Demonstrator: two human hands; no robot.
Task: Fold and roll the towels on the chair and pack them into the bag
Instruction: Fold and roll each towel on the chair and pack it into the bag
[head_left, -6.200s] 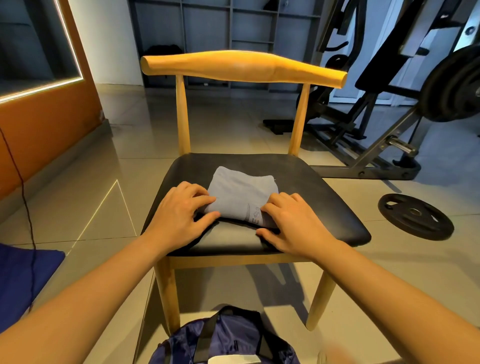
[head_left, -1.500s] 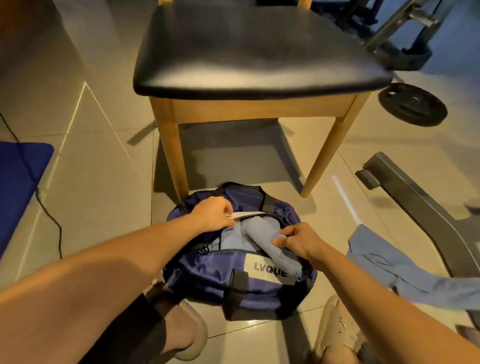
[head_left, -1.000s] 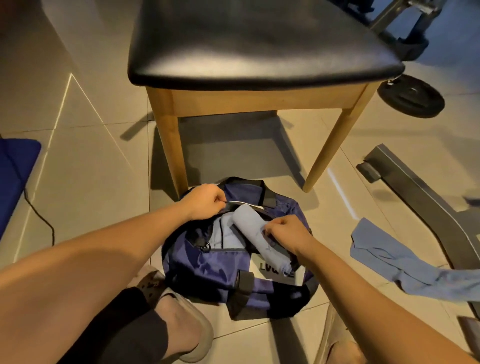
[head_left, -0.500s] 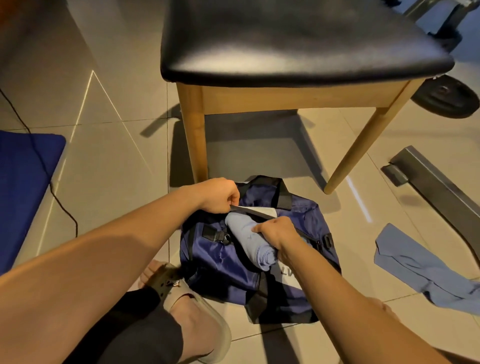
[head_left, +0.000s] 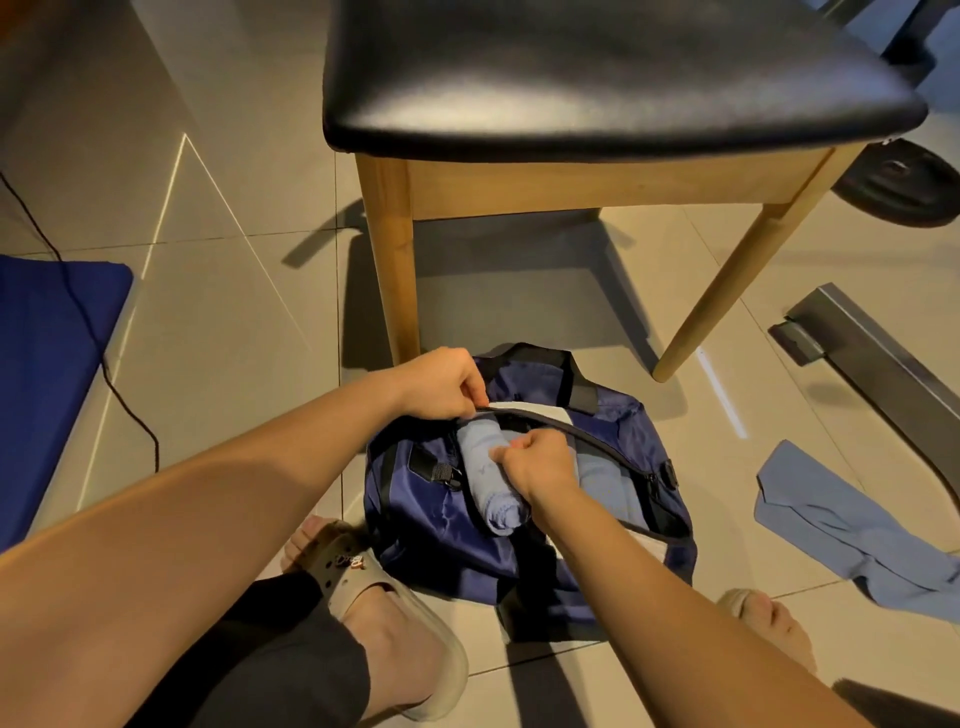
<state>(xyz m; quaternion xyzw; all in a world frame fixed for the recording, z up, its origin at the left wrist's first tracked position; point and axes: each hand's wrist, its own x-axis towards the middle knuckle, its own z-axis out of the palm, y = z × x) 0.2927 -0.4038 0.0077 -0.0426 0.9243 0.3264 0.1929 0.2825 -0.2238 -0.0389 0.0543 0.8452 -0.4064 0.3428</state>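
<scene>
Navy nylon duffel bag (head_left: 436, 525) lies on the beige tiled floor (head_left: 234, 322), just near the front legs of a wooden chair with a black padded seat (head_left: 597, 78). The left hand (head_left: 441, 387) pinches the far edge of the bag's zip opening between thumb and curled fingers, lifting it. The right hand (head_left: 540, 462) has its fingers clamped round a rolled light-blue towel (head_left: 485, 467), whose far end sits inside the opening while its near end pokes out over the bag's near side. More light-blue cloth (head_left: 597, 470) shows inside the bag, just right of that hand. An unfolded light-blue towel (head_left: 841, 535) lies crumpled on the floor, right of the bag. A dark blue mat (head_left: 47, 374) with a black cable (head_left: 111, 374) across it lies at the far left. A black weight plate (head_left: 904, 189) and a grey metal bar (head_left: 878, 358) lie at the right. A foot in a beige sandal (head_left: 400, 603) rests left of the bag.
</scene>
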